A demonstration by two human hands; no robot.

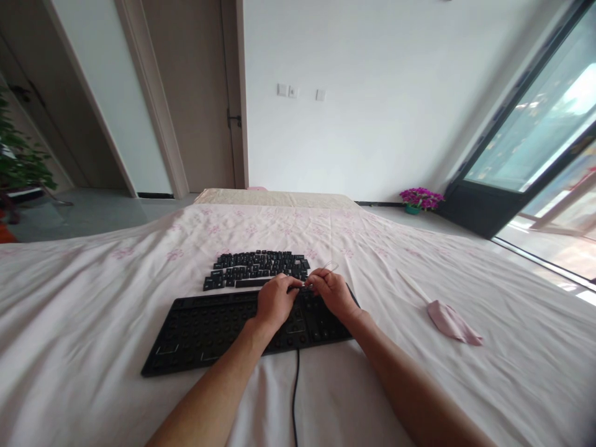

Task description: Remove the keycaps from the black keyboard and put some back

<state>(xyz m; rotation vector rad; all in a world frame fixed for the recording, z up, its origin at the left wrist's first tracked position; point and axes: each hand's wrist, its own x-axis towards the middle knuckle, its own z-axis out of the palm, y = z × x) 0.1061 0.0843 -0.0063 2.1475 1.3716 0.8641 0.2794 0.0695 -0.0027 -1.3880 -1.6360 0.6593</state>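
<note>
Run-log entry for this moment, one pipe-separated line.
left hand: over keyboard, pinching, contents unclear | right hand: holding thin wire loop, close beside left hand | loose keycaps: beyond keyboard

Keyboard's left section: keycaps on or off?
Off: the keyboard shows bare key positions at left; loose keycaps lie beyond it on the cloth.

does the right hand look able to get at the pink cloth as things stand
Probably yes: the pink cloth lies to the right of the right hand, with nothing standing on the sheet between them. The hand seems busy over the keyboard, though.
</note>
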